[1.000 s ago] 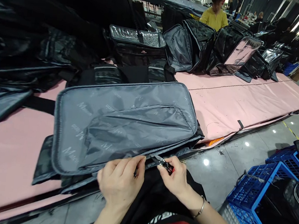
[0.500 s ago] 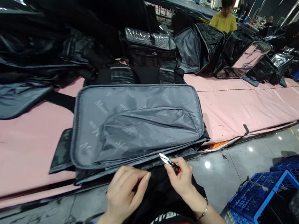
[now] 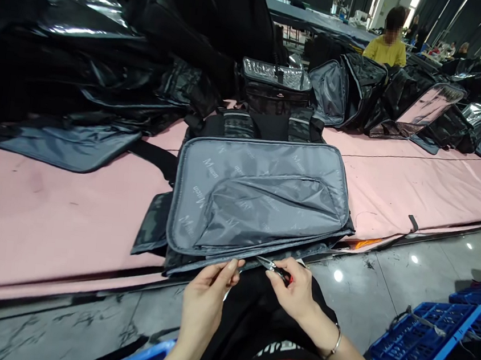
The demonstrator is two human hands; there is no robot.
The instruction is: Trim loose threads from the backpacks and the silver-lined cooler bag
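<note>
An open black bag with a grey printed lining (image 3: 259,199) lies flat on the pink table (image 3: 47,222), its near edge hanging over the table's front. My left hand (image 3: 206,299) pinches that near edge between thumb and fingers. My right hand (image 3: 295,292) is closed round small thread snips (image 3: 276,268) with a red handle, blades pointing left at the bag's edge. A bracelet sits on my right wrist.
Glossy black bags (image 3: 86,55) are piled at the back left, and more open bags (image 3: 361,89) stand at the back right. A person in a yellow shirt (image 3: 386,49) sits behind them. Blue crates (image 3: 433,349) stand on the shiny floor at the right.
My view has swung left, so the bag sits further right in the picture. My left hand has come back up to the bag's near edge. The snips have stayed by that edge.
</note>
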